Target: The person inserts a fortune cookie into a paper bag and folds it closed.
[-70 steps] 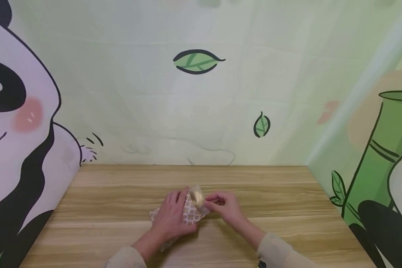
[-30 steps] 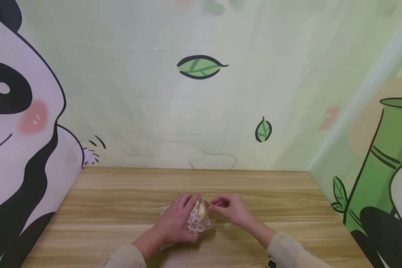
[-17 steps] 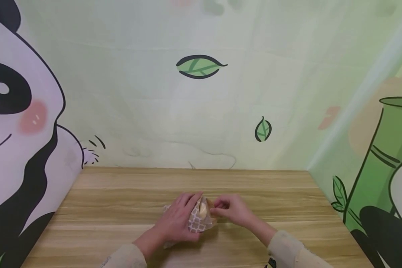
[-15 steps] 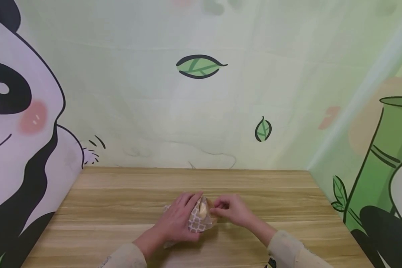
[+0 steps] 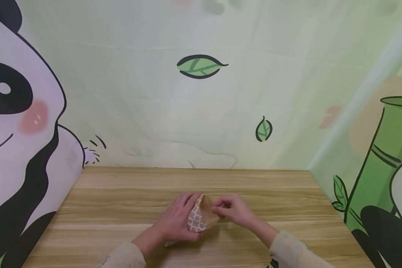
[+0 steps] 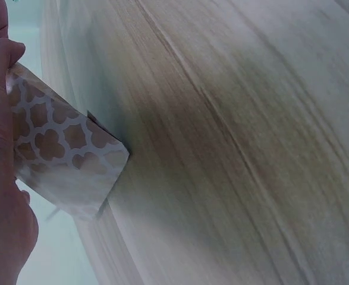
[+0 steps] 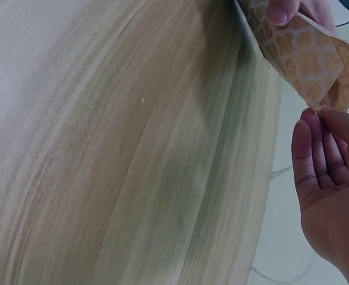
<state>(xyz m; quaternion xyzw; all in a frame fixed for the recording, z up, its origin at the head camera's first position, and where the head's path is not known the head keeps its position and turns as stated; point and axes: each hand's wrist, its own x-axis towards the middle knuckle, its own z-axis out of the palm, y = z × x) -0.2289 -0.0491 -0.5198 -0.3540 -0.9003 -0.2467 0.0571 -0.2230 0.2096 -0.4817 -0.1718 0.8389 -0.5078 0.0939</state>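
A paper bag (image 5: 197, 220), brown with a white lattice pattern, is held over the wooden table in the head view. My left hand (image 5: 177, 217) grips its body from the left, fingers over the top and thumb at the near side. At the right end the bag's mouth gapes and its plain brown inside shows. The thumb and fingertips of my right hand (image 5: 232, 210) pinch the mouth's edge. In the right wrist view that pinch sits at a corner of the bag (image 7: 308, 59). The left wrist view shows the bag's other end (image 6: 67, 142). Deeper contents are hidden.
The wooden table (image 5: 120, 186) stretches around both hands. Behind it stands a pale green backdrop (image 5: 137, 93) printed with leaves, pandas and bamboo. A dark item (image 5: 273, 263) shows by the right sleeve.
The mouth end has spread from a flatter, shiny gold-looking opening to a wider gap with a brown inside. Both hands shifted slightly right and kept their hold; the pale patch inside no longer shows.
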